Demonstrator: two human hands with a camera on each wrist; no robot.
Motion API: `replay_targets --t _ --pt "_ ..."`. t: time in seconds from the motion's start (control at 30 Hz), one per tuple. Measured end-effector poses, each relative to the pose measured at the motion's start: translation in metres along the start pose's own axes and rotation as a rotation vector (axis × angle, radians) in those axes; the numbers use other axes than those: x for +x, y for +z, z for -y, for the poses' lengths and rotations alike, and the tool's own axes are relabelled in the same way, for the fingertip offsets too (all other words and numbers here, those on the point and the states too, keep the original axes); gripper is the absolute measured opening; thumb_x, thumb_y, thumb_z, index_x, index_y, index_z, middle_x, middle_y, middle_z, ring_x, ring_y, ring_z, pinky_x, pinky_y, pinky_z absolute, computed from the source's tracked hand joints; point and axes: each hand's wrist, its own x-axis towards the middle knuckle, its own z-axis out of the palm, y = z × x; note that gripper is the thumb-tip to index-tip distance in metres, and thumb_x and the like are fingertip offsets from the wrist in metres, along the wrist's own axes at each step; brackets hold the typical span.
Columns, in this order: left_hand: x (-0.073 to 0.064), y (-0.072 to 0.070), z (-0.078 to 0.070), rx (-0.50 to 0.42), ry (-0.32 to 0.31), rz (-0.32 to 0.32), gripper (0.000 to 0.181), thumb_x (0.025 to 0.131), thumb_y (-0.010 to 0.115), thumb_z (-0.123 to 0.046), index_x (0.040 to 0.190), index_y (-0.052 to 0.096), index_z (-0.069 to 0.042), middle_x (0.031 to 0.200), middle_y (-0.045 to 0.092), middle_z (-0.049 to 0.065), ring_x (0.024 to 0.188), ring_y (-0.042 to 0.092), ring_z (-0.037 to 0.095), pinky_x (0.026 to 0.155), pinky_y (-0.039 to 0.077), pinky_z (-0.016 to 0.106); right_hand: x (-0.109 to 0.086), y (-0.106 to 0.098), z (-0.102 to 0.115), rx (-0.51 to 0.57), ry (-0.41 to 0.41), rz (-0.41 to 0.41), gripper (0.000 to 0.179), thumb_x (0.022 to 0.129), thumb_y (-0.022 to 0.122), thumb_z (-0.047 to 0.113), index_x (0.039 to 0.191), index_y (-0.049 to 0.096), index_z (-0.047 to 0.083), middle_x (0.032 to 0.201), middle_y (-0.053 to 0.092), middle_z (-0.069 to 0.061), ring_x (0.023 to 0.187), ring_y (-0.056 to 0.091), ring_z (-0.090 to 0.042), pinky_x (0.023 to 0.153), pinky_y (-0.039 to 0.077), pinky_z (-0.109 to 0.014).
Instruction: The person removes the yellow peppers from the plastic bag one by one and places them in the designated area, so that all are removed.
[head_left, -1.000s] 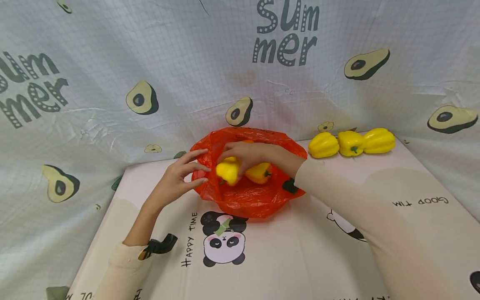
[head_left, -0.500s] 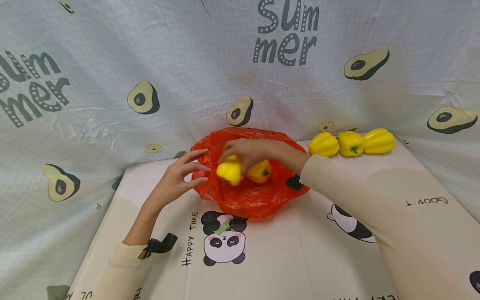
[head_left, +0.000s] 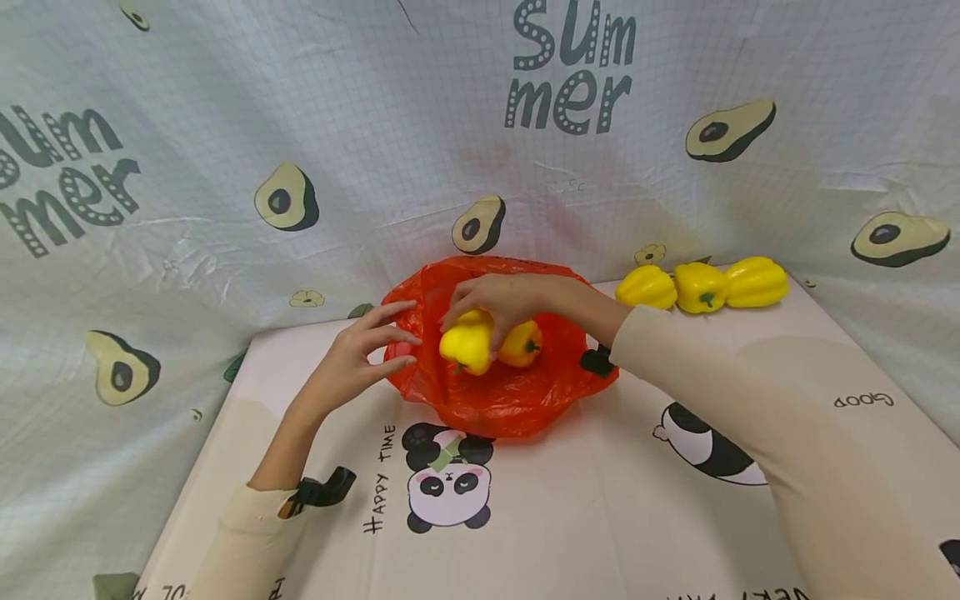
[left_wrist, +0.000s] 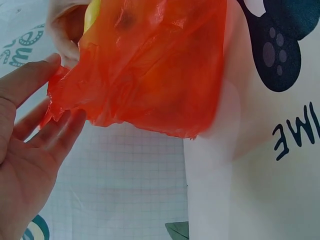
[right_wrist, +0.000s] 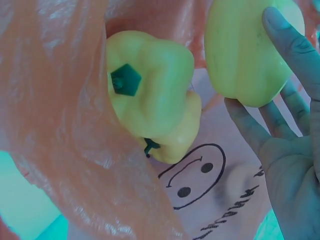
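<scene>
In the head view, a red plastic bag stands wide-mouthed on the table. My right hand is over its mouth and grips a yellow bell pepper, thumb on one side and fingers on the other. Beside it, another yellow bell pepper lies within the bag. The right wrist view shows two peppers there, an upper bell pepper and a lower bell pepper, both with green stems. At the bag's left rim, my left hand holds the plastic between its thumb and spread fingers.
Several yellow bell peppers are lined up at the table's back right, against the wall sheet. The table cover carries panda prints. A black wrist device sits on the left sleeve, another on the right.
The right hand has shifted a little to the right, carrying its pepper along. My left hand stays at the same place on the bag's rim.
</scene>
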Motion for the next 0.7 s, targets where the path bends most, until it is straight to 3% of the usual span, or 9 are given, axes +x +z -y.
replay_targets --t 0.4,0.7 --pt "-0.001 -0.001 0.009 0.004 -0.077 0.049 0.025 0.088 0.08 -0.01 0.112 0.077 -0.01 0.15 0.051 0.008 0.14 0.045 0.033 0.098 0.055 0.047 -0.018 -0.002 0.0 -0.004 -0.011 0.017 0.066 0.079 0.088 0.035 0.14 0.062 0.028 0.136 0.055 -0.004 0.125 0.049 -0.023 0.105 0.047 -0.04" --pt "0.002 0.002 0.017 -0.003 -0.087 0.075 0.027 0.085 0.082 -0.006 0.111 0.077 -0.009 0.15 0.052 0.01 0.141 0.043 0.037 0.1 0.052 0.05 -0.042 -0.006 0.004 0.059 0.025 -0.018 0.065 0.08 0.088 0.031 0.139 0.063 0.027 0.145 0.051 -0.005 0.131 0.046 -0.026 0.108 0.046 -0.043"
